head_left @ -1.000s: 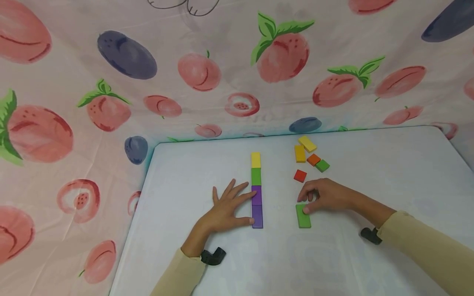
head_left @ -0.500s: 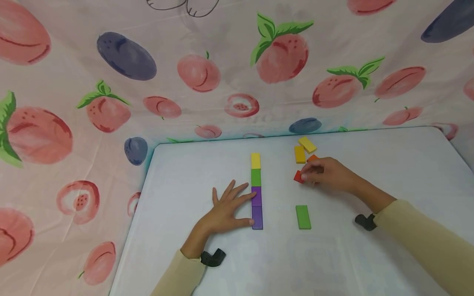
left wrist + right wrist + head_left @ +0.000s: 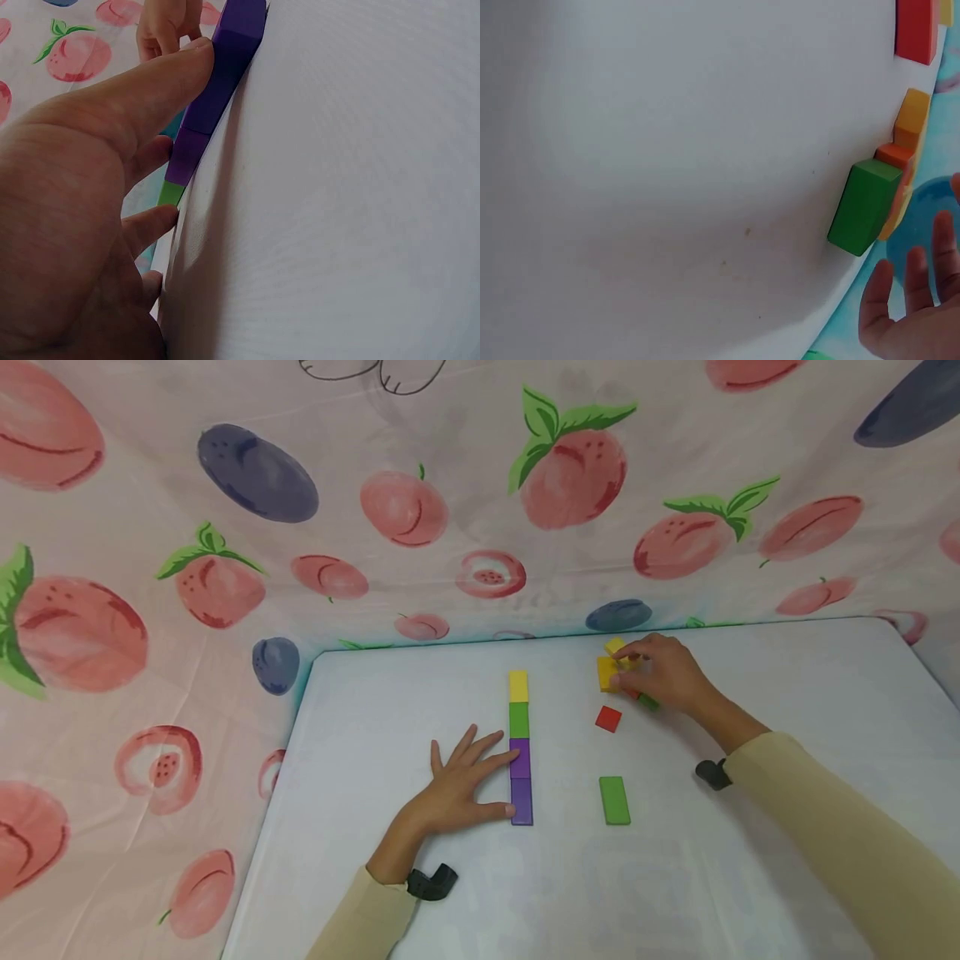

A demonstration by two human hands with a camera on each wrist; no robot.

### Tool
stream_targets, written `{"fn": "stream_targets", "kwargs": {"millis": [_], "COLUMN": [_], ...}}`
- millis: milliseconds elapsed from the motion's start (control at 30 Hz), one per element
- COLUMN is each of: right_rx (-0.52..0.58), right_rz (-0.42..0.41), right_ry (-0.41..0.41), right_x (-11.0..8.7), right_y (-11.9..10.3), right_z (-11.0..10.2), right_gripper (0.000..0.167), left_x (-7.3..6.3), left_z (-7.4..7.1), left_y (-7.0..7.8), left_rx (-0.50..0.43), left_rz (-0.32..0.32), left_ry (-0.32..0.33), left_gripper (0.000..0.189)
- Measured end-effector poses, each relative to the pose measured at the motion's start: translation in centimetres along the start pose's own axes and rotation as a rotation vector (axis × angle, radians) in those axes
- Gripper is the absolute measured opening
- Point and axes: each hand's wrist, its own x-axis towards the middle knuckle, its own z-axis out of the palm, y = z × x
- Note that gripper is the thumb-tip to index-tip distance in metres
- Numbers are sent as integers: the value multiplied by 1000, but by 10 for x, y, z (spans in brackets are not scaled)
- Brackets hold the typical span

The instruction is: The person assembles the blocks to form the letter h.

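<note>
My left hand (image 3: 448, 792) lies spread at the left side of a row of blocks. Its index fingertip touches the upper purple block (image 3: 520, 768), while the thumb (image 3: 176, 71) rests against the lower purple block (image 3: 522, 806). Beyond these, in line, come a green block (image 3: 519, 721) and a yellow block (image 3: 518, 687). At the back right, my right hand (image 3: 663, 677) reaches over a loose group. Its thumb and index tips are apart, right at the amber block (image 3: 606, 675) and a yellow block (image 3: 614, 646). An orange block (image 3: 897, 154) and a green block (image 3: 864, 206) are partly under this hand.
A red block (image 3: 608, 719) lies in front of the group. Nearer the person is a longer green block (image 3: 615, 800). The white table (image 3: 375, 710) meets a fruit-printed cloth (image 3: 315, 602) along its back and left edges.
The right hand has moved away from the long green block, past the red block, to the yellow blocks at the back. The left hand and the row have stayed in place.
</note>
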Motion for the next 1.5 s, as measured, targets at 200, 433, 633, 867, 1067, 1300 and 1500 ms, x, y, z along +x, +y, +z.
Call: {"fn": "stream_targets", "kwargs": {"millis": [200,433,633,867,1067,1300,1500], "right_rx": [-21,-41,-101,-175,-198,-150,-97], "right_rz": [48,67,121,146,145,145,73], "right_ry": [-31,-56,-114,-188,-199,-130,-57], "right_x": [12,19,22,25,24,23,18], "right_y": [6,9,11,6,1,-1,0], "right_z": [3,7,9,9,8,11,13], "right_gripper": [47,52,62,64,64,62,53], "left_x": [0,0,0,0,0,0,0], "left_z": [0,0,0,0,-1,-1,0], "left_y": [0,0,1,1,1,0,0], "left_rx": [6,-3,-5,-6,-3,0,-6], "left_rz": [3,10,5,2,1,2,5], "left_ry": [3,9,5,0,2,-3,-3], "left_gripper": [79,78,79,79,79,80,80]}}
